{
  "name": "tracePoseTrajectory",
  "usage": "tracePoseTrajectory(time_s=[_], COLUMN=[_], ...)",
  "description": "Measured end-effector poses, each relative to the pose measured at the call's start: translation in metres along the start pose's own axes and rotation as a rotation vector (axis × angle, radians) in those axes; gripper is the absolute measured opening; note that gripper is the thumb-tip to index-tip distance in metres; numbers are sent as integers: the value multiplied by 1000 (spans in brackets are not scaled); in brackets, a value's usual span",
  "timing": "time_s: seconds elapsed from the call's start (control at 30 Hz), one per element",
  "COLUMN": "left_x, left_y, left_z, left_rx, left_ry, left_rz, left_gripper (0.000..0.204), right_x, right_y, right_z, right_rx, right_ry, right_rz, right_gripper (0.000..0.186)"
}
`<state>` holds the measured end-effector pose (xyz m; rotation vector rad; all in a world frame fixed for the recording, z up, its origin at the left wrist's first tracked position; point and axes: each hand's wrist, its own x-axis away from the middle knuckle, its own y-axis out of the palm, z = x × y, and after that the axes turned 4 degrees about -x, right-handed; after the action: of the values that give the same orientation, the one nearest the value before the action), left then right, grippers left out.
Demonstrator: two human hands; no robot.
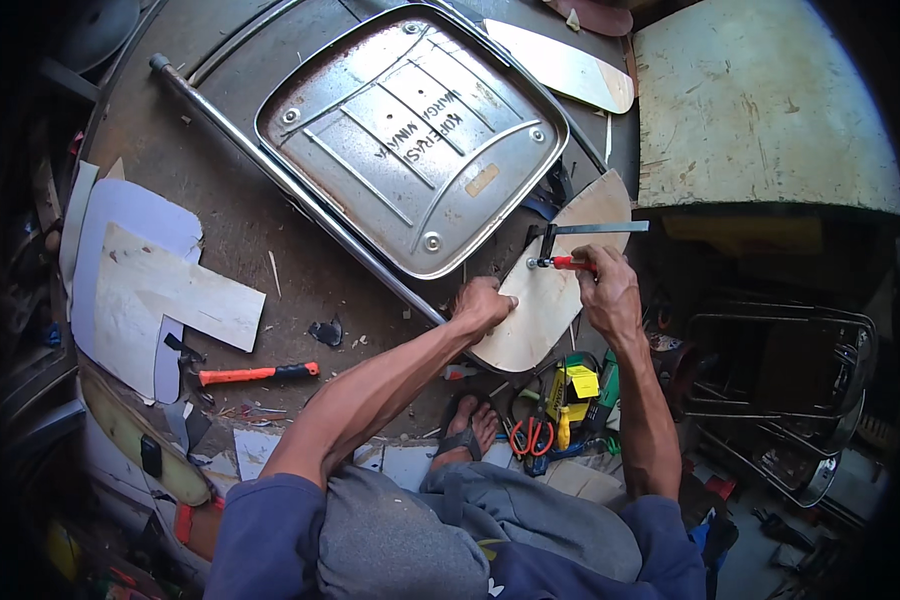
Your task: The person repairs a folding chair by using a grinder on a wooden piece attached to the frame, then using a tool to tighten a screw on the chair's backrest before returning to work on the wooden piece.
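A pale plywood panel (523,322) with rounded ends lies across the right part of the dark work surface, in front of a metal chair seat. My left hand (485,305) grips its left edge, thumb on top and fingers curled under, partly hidden. A bar clamp (602,228) sits on the panel, its steel bar pointing right. Its red handle (568,263) is in the closed fingers of my right hand (610,287). The upturned metal seat (390,120), with its tubular chair frame (345,240), lies just beyond my left hand.
An orange-handled hammer (260,374) lies at left near cut plywood pieces (135,290). Orange-handled scissors (532,436) and other tools crowd the floor by my sandalled foot (470,425). A large board (765,110) stands far right, with metal chair frames (780,365) below it.
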<state>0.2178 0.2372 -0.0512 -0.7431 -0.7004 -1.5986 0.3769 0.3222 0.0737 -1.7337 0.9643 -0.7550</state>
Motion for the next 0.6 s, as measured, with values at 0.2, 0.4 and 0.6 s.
tracePoseTrajectory(time_s=[0.2, 0.4, 0.6], left_x=[-5, -12, -17], left_y=[1, 6, 8], left_z=[-7, -11, -15], left_rx=[-70, -17, 26], left_ry=[62, 24, 21], left_rz=[52, 41, 44], left_gripper=[29, 24, 23], right_x=[-8, -9, -5], right_y=[-4, -1, 0], right_z=[-24, -25, -16], right_rx=[195, 169, 126], right_ry=[350, 267, 179], right_rz=[-151, -69, -80], right_gripper=[28, 29, 23])
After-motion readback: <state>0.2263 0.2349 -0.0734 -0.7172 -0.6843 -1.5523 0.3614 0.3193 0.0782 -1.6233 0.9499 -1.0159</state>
